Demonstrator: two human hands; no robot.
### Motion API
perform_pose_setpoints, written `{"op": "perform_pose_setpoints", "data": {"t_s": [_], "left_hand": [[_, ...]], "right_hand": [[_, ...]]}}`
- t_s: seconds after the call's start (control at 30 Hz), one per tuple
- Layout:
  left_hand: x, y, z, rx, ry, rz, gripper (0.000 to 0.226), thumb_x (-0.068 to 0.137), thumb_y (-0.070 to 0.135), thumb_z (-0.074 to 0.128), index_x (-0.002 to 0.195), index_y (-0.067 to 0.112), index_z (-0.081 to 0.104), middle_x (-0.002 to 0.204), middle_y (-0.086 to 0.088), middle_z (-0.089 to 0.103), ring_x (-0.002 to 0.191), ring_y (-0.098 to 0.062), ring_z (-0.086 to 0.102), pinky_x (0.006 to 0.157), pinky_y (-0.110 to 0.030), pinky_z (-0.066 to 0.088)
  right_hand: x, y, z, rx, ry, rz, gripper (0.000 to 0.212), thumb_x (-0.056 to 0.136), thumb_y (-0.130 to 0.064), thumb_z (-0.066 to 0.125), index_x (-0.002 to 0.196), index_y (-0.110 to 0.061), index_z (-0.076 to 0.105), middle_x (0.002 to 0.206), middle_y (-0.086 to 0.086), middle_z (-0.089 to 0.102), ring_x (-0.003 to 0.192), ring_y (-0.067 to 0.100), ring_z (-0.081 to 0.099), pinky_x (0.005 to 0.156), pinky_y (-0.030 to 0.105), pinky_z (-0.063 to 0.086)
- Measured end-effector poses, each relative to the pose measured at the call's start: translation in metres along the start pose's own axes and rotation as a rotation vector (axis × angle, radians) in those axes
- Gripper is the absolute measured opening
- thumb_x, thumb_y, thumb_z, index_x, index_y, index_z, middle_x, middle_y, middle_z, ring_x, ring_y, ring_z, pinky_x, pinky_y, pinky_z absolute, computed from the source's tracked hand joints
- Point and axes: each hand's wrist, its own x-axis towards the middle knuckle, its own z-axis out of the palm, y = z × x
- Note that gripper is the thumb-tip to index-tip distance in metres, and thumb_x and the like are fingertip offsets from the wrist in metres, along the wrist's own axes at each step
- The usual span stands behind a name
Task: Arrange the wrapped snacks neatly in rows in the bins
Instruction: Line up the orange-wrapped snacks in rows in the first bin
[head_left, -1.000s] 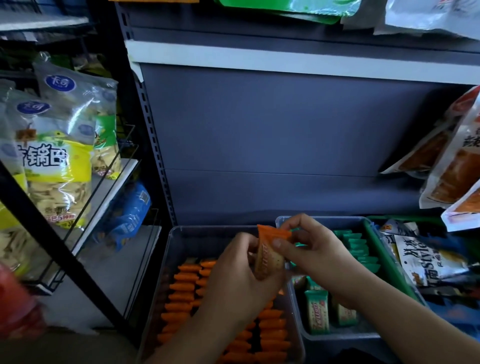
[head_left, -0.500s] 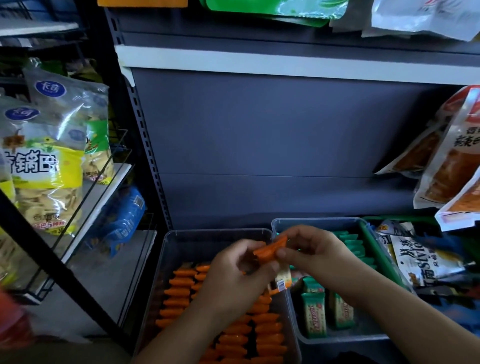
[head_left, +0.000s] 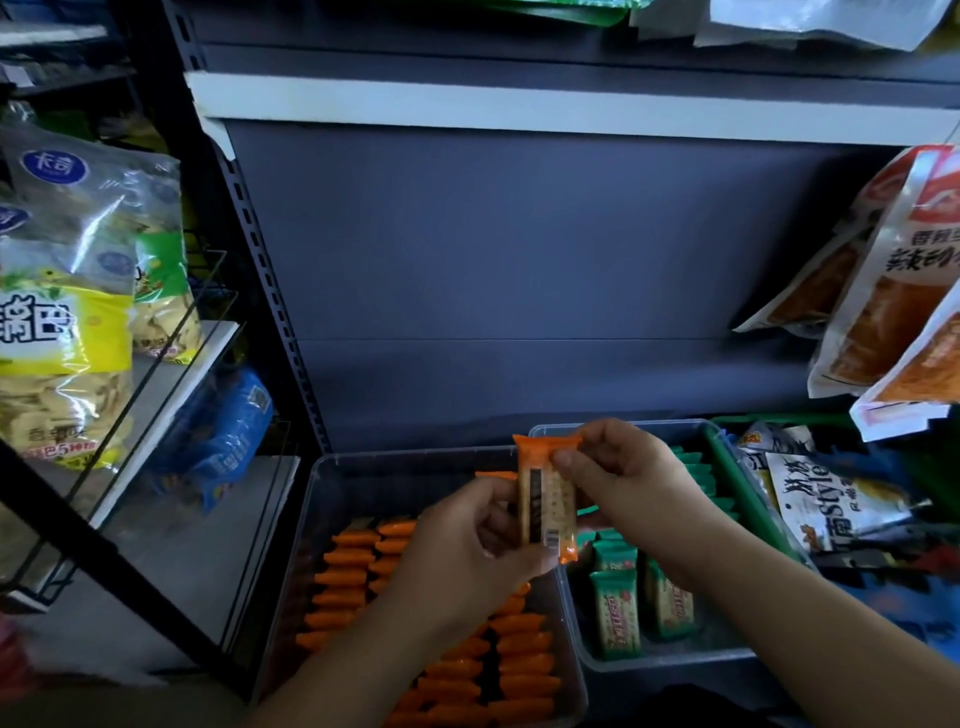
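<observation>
Both hands hold one orange wrapped snack (head_left: 548, 499) upright above the bins. My left hand (head_left: 467, 551) grips its lower half from the left. My right hand (head_left: 628, 478) pinches its top edge from the right. Below lies a clear bin (head_left: 332, 499) with several orange snacks (head_left: 353, 571) standing on edge in rows; my left forearm covers part of them. To its right a second clear bin (head_left: 654, 660) holds green wrapped snacks (head_left: 615, 613), some in a row at the back (head_left: 701, 478).
Large yellow snack bags (head_left: 62, 322) and a blue bag (head_left: 228, 441) sit on a wire rack at the left. Orange-and-white bags (head_left: 893, 291) hang at the right, with more packets (head_left: 831, 499) beside a green bin edge (head_left: 737, 483). A grey shelf back panel (head_left: 493, 260) rises behind.
The orange snack was lying tilted between my fingers half a second ago; it now stands upright and a little higher, its printed back face turned toward me. Both hands rose slightly.
</observation>
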Motion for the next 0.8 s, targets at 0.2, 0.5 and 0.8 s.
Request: {"op": "perform_pose_setpoints", "data": {"t_s": [0.2,0.5,0.8], "left_hand": [[0.003,-0.003,0.0,0.173,0.0,0.094,0.052,0.083,0.018,0.085,0.113,0.052,0.059,0.094,0.018,0.07,0.085,-0.001,0.068,0.076,-0.021,0.058],[0.009,-0.01,0.009,0.232,0.152,0.127,0.04,0.076,0.057,0.082,0.099,0.039,0.055,0.097,0.019,0.068,0.089,0.003,0.065,0.072,-0.029,0.058],[0.04,-0.037,-0.013,0.111,-0.027,0.104,0.016,0.096,0.035,0.071,0.111,0.041,0.073,0.104,0.016,0.065,0.099,0.0,0.064,0.09,-0.029,0.056]], "right_hand": [[-0.001,0.002,-0.002,0.046,0.012,0.077,0.011,0.101,-0.015,0.063,0.105,-0.005,0.062,0.084,0.006,0.078,0.076,0.023,0.078,0.061,0.035,0.062],[-0.003,0.012,0.005,-0.039,-0.101,0.096,0.023,0.089,-0.022,0.08,0.095,-0.009,0.062,0.094,0.017,0.074,0.084,0.034,0.076,0.073,0.052,0.065],[0.019,0.018,-0.001,-0.31,-0.156,-0.082,0.024,0.093,-0.015,0.074,0.109,-0.032,0.075,0.101,-0.004,0.076,0.09,0.017,0.073,0.075,0.04,0.064]]}}
